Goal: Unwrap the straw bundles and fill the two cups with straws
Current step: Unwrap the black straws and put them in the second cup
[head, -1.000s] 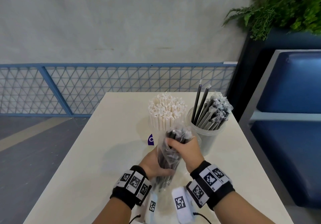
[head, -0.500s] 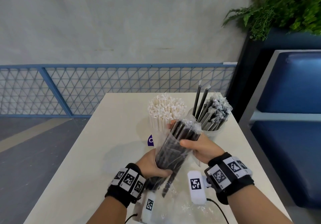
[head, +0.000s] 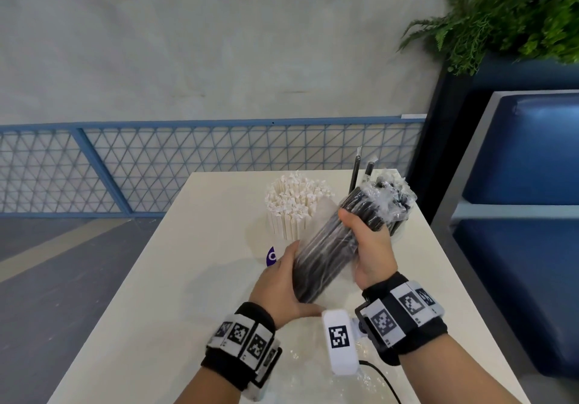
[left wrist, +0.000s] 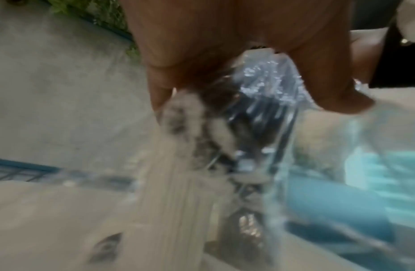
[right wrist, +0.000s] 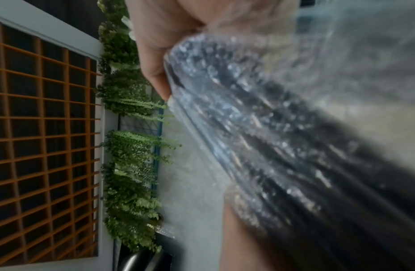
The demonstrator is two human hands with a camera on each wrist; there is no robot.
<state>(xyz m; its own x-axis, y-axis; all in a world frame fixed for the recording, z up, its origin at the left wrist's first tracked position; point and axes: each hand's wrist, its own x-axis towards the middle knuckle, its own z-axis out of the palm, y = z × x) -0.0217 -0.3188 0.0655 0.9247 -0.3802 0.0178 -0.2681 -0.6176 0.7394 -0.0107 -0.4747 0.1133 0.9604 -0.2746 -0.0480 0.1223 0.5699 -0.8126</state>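
Observation:
A bundle of black straws (head: 329, 247) in clear plastic wrap is held tilted above the table, its top leaning right toward the far cup. My left hand (head: 282, 281) grips its lower end; my right hand (head: 369, 247) grips its upper part, thumb over the wrap. The wrap shows up close and blurred in the left wrist view (left wrist: 259, 110) and the right wrist view (right wrist: 271, 146). Behind stands a cup packed with white paper-wrapped straws (head: 296, 206). To its right a clear cup (head: 398, 231) holds wrapped black straws (head: 391, 193), partly hidden by the bundle.
The cream table (head: 175, 278) ends close on the right beside a blue padded bench (head: 517, 215). Crumpled clear plastic (head: 313, 369) lies at the near edge between my wrists. A small purple sticker (head: 271, 256) sits by the white cup. A fern planter (head: 501, 21) stands at the back right.
The bundle has tipped from nearly upright to leaning right toward the black-straw cup. My right hand moved up and right along it; my left hand shifted to cup its lower end.

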